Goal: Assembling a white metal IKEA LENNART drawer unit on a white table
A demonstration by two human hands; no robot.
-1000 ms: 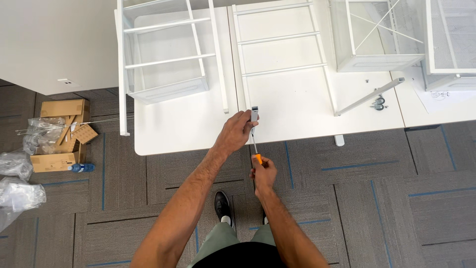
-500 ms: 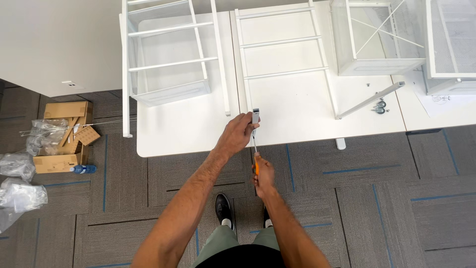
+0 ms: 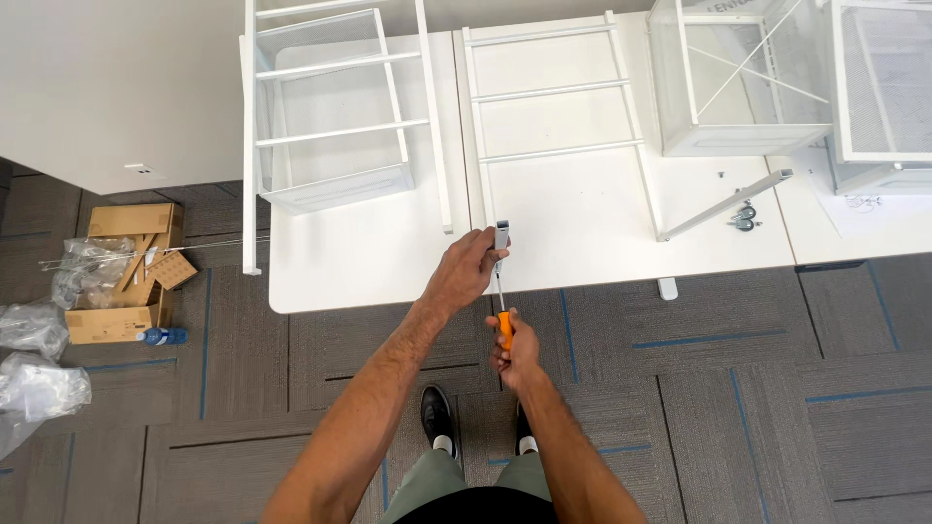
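Left hand (image 3: 464, 275) is closed around the lower end of the white ladder-style frame (image 3: 553, 121), gripping the small grey end piece (image 3: 502, 236) at the near edge of the white table (image 3: 369, 262). Right hand (image 3: 515, 351) is wrapped tight around the orange handle of a screwdriver (image 3: 503, 312), just below the left hand and off the table edge, over the grey carpet tiles (image 3: 738, 388). The shaft runs up from the handle to the grey end piece; tip contact is too small to confirm. The frame lies flat on the table, rungs across, between a second white frame with a mesh basket (image 3: 335, 116) on the left and a wire-mesh drawer unit (image 3: 738, 82) on the right. A loose white bar (image 3: 723, 206) lies beside small castor wheels (image 3: 744, 219) to the right. An open cardboard box (image 3: 126, 272) and plastic bags (image 3: 34, 359) sit on the floor far left.
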